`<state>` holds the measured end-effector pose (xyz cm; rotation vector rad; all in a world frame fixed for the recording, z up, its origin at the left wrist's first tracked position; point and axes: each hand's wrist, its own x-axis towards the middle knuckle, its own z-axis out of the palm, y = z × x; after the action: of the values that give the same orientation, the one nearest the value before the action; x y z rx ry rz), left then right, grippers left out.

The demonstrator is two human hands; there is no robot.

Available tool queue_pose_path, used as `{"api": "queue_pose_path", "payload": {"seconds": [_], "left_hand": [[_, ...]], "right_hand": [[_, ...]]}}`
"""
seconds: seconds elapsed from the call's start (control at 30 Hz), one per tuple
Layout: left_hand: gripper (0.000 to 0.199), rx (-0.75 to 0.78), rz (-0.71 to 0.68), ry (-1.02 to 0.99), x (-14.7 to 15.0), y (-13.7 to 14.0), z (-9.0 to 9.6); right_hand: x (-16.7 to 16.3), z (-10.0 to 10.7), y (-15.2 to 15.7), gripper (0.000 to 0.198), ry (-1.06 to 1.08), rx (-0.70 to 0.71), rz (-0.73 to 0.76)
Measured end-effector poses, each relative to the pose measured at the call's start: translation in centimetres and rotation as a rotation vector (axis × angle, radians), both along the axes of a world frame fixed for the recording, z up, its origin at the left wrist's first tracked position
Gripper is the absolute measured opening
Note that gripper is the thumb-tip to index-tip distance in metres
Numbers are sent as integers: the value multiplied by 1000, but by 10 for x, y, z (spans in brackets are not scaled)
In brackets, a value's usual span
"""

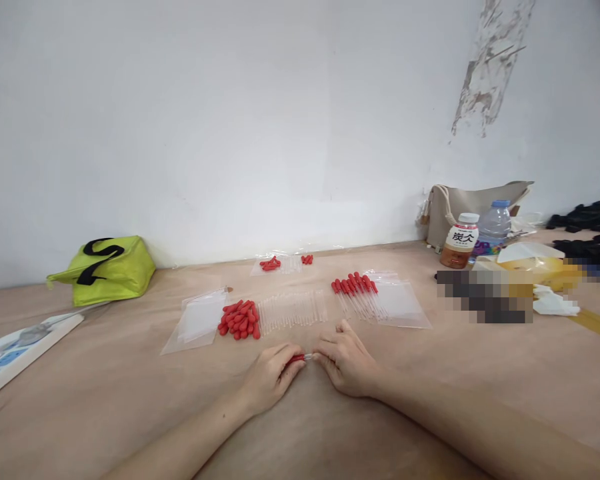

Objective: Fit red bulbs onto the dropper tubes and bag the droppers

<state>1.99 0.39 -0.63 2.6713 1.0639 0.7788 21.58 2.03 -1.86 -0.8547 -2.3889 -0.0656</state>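
My left hand [275, 375] is closed on a red rubber dropper bulb [297, 359]. A clear glass dropper tube [308, 357] runs from the bulb to the pinched fingers of my right hand [346, 359]; the exact number of pieces held is hard to make out. Just beyond my left hand lies a pile of loose red bulbs [239, 320]. To its right, bare glass tubes [293, 310] lie side by side in a row. Past my right hand, several droppers with red bulbs fitted [355, 285] rest together, their tubes pointing toward me.
Clear plastic bags lie at left [195, 320] and right [403, 303]. Near the wall sit more red bulbs [270, 264]. A yellow-green bag [113, 270] and a power strip [25, 350] are on the left. A brown drink bottle [460, 241] and water bottle [495, 227] stand right.
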Motion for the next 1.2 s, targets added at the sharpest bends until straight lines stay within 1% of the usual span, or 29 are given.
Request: {"api": "queue_pose_path", "payload": {"seconds": [0.17,0.23,0.3,0.37,0.4,0.43,0.5,0.57,0.63,0.73,0.93,1.07,1.2], "left_hand": [[20,64,-32,-53,-8,8,-1],[20,69,2,-89,-10,9,-4],[27,60,92,-129,-11,9,-6],[35,23,177,-151,-11,9,-6],[34,-1,190,-147,-11,8,-5],[29,-23,181,-133,-11,8,-4],[17,-47,131,-92,-10,8,-2],[14,-56,100,-63,-9,8,1],[15,-65,95,-47,-9,7,2],[15,-73,94,-42,-10,8,2],[16,-79,75,-47,-11,9,1],[15,-87,79,-48,-11,9,2],[15,-88,84,-45,-10,8,2]], "right_hand": [[-2,10,-5,20,-46,82,-30],[0,14,-7,19,-105,97,-50],[6,18,-4,19,-129,63,-106],[15,22,6,22,-73,-21,-251],[21,25,14,23,-14,-73,-346],[27,27,24,25,55,-128,-455],[37,32,44,23,183,-210,-607],[43,33,63,20,240,-262,-715],[43,31,77,18,261,-276,-784],[36,22,87,16,262,-257,-826],[34,7,93,15,184,-256,-879],[37,6,92,14,145,-211,-851],[31,11,87,18,118,-161,-787]]}}
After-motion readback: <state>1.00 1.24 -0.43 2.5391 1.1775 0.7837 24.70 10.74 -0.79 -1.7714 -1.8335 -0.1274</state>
